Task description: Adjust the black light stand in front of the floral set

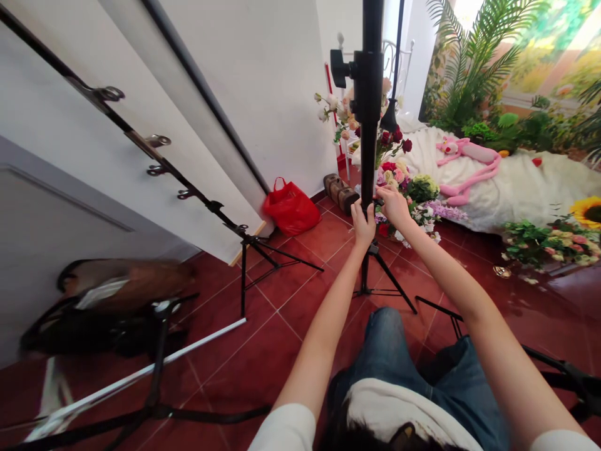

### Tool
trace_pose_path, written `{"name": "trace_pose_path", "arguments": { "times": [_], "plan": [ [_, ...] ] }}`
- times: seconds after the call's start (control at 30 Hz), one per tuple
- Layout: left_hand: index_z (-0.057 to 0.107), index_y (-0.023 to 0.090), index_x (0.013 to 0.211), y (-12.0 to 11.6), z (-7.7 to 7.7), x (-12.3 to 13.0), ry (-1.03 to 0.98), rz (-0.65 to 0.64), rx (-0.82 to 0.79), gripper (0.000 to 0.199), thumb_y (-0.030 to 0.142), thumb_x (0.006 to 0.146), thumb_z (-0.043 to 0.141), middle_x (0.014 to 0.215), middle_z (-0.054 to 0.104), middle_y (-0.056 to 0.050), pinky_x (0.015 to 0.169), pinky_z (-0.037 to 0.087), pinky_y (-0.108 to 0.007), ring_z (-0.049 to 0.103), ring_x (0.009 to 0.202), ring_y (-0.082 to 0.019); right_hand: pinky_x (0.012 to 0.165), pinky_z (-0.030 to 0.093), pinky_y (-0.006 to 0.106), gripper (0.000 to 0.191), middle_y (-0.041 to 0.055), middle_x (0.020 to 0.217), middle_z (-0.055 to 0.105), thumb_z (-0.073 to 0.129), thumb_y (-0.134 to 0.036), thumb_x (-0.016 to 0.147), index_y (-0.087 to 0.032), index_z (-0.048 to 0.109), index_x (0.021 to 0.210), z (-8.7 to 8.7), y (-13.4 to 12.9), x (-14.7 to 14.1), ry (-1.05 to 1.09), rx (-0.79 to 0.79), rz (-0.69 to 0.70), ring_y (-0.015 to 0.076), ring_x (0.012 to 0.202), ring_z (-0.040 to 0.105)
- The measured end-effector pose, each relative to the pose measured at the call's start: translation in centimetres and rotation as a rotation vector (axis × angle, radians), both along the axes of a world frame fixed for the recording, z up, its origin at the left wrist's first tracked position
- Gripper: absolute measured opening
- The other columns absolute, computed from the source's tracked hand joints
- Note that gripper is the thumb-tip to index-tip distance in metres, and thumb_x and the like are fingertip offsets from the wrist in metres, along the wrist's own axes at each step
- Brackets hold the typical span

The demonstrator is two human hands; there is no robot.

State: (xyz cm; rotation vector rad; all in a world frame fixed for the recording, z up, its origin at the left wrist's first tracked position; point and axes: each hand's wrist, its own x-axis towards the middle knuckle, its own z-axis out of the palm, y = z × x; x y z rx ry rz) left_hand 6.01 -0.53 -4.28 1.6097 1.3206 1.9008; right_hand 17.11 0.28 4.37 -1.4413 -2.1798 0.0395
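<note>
Left hand [363, 225] wrapped round the pole of the black stand [369, 153], thumb side up; right hand [394, 205] just beside it, fingers at a small dark fitting on the pole (can't tell whether they pinch it or only touch). Stand is upright in front of the person, legs splayed on the red tiled floor [310, 285], with a knob [340, 68] higher up the pole. Red bag [292, 210] by the wall, left of the stand; brown cylinder [340, 193] nearer. Flowers [425, 188] to the right, pink plush toy [476, 153] lying on white cloth [526, 188].
</note>
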Motion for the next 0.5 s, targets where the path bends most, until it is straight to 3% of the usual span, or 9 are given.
{"name": "trace_pose_path", "arguments": {
  "times": [0.2, 0.3, 0.37, 0.5],
  "plan": [
    [0.053, 0.018, 0.12, 0.0, -0.2, 0.0, 0.014, 0.018, 0.003, 0.064, 0.071, 0.094, 0.028, 0.108, 0.056, -0.013, 0.101, 0.045, -0.038, 0.057, 0.108, -0.022, 0.088, 0.052, 0.033, 0.029, 0.0138, 0.101, 0.074, 0.057, -0.003, 0.076, -0.015, 0.078, 0.093, 2.4, 1.8, -0.7, -0.182, -0.172, -0.094, 0.0275, 0.103, 0.066],
    [0.054, 0.018, 0.119, 0.1, -0.3, 0.0, 0.014, 0.026, -0.001, 0.063, 0.07, 0.095, 0.028, 0.11, 0.056, -0.013, 0.103, 0.044, -0.038, 0.057, 0.11, -0.022, 0.087, 0.05, 0.032, 0.024, 0.0118, 0.089, 0.075, 0.061, -0.002, 0.07, -0.013, 0.077, 0.084, 2.3, 3.0, -0.4, -0.161, -0.208, -0.042, 0.025, 0.093, 0.068],
    [0.054, 0.018, 0.119, 0.1, -0.3, 0.0, 0.012, 0.033, -0.005, 0.063, 0.07, 0.095, 0.028, 0.112, 0.057, -0.014, 0.104, 0.043, -0.038, 0.057, 0.112, -0.023, 0.088, 0.05, 0.031, 0.023, 0.0096, 0.086, 0.075, 0.06, -0.001, 0.066, -0.013, 0.075, 0.08, 1.3, 3.4, 0.1, 0.019, -0.242, 0.03, 0.0218, 0.089, 0.068],
    [0.054, 0.018, 0.119, 0.1, -0.3, 0.1, 0.013, 0.022, -0.003, 0.06, 0.068, 0.096, 0.029, 0.113, 0.057, -0.015, 0.105, 0.043, -0.039, 0.057, 0.112, -0.023, 0.087, 0.054, 0.032, 0.02, 0.0055, 0.091, 0.076, 0.06, -0.015, 0.067, -0.015, 0.074, 0.081, -1.9, 3.0, 1.3, 0.698, -0.438, 0.147, 0.0171, 0.085, 0.067]
  ]
}}
